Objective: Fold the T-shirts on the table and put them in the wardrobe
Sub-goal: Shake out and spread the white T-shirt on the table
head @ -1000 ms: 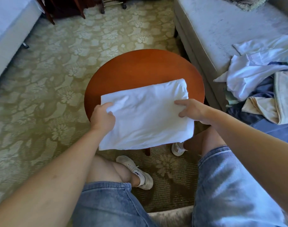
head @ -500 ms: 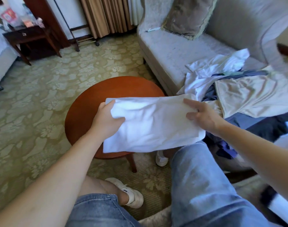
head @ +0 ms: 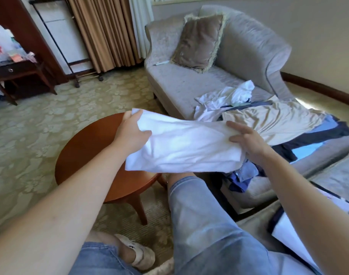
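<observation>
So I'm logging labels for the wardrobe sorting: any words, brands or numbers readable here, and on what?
None can be read.
Packets on the side table: print too blurred to read.
Folded white T-shirt, held in both hands: no print showing.
Shoe: dark mark, unreadable.

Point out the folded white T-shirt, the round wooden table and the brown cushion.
folded white T-shirt (head: 187, 147): head view, middle of the cloth between the hands.
round wooden table (head: 90, 147): head view, bare top left of the arm.
brown cushion (head: 199, 39): head view, centre of its face.

Bare forearms, no sleeves — faded blue denim shorts (head: 209, 225), a scuffed off-white sneaker (head: 139, 253).
</observation>
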Demonstrator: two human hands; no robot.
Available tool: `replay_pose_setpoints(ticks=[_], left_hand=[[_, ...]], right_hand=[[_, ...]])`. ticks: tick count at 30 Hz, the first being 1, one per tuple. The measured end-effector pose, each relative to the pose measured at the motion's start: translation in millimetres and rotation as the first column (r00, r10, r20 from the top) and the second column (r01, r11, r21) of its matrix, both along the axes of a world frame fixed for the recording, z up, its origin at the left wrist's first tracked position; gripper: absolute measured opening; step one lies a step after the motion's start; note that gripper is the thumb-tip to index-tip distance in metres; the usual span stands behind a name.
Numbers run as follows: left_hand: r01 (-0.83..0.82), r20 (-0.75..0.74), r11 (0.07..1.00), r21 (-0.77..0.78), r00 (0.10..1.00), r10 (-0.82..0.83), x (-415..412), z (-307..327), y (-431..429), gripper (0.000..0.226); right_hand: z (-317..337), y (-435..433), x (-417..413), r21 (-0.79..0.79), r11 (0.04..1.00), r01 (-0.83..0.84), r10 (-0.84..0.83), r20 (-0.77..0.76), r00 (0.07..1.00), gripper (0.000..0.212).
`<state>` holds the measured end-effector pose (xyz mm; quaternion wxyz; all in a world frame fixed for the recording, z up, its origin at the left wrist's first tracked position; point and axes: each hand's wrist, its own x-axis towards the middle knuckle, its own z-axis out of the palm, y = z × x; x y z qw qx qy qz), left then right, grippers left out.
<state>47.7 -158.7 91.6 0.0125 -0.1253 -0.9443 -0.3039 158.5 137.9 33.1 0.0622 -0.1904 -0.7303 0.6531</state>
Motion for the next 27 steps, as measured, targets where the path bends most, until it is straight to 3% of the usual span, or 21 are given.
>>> replay_pose_setpoints(ticks=[4, 10, 14, 18, 21, 23, 25, 27], left_hand=[[0.111, 0.038, 0.994, -0.011, 0.993, -0.11, 16, 0, 41, 0.073], [0.347, 0.107, 0.938, 0.008, 0.932, -0.346, 50, -11, 134, 0.076], [0.492, 0.142, 0.867, 0.077, 0.855, -0.498, 85, -19, 209, 0.076], [0.588, 0.23, 0.768, 0.254, 0.735, -0.638, 127, -35, 276, 0.078], [0.673, 0.328, 0.729, 0.123, 0.666, -0.67, 159, -73, 308, 0.077], [0.759, 0.413, 0.641, -0.11, 0.622, -0.665, 179, -108, 314, 0.079], [0.809, 0.511, 0.515, -0.285, 0.583, -0.632, 191, -135, 307, 0.083], [0.813, 0.536, 0.468, -0.347, 0.581, -0.612, 189, -147, 301, 0.081]], right_hand=[[-5, 23, 45, -0.095, 0.991, 0.097, -0.099, -0.01, 0.995, 0.066], [8, 66, 144, -0.033, 0.938, 0.345, -0.346, -0.051, 0.937, 0.067], [23, 101, 221, 0.032, 0.843, 0.537, -0.534, -0.068, 0.843, 0.068], [22, 118, 293, 0.035, 0.711, 0.702, -0.699, -0.081, 0.711, 0.071], [-15, 123, 338, 0.108, 0.634, 0.765, -0.772, 0.032, 0.635, 0.071], [-53, 126, 364, 0.313, 0.698, 0.644, -0.716, 0.273, 0.643, 0.07], [-82, 125, 380, 0.423, 0.83, 0.363, -0.557, 0.598, 0.577, 0.069], [-90, 125, 379, 0.511, 0.832, 0.217, -0.546, 0.678, 0.492, 0.067]])
